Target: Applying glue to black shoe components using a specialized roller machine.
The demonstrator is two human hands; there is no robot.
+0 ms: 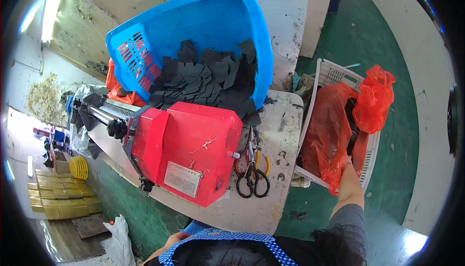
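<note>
My right arm stretches down into a white plastic basket (334, 75) on the right. There my right hand (347, 163) reaches in at the edge of a red plastic bag (329, 116), its fingers hidden by the bag and dark contents. A second, knotted-looking red bag (375, 101) lies beside it on the basket's far right. Low in the picture, my left hand (175, 239) is close to a blue checked apron (218, 236) at my body. Only part of that hand shows, and its fingers are mostly covered.
A red machine (203, 135) stands on the worn table (286, 135). Behind it, a tilted blue basket (193, 12) holds many thin black pieces (203, 79). Black-handled scissors (253, 182) lie right of the machine. Yellow bundles (63, 198) and a white bag (118, 242) are at lower left.
</note>
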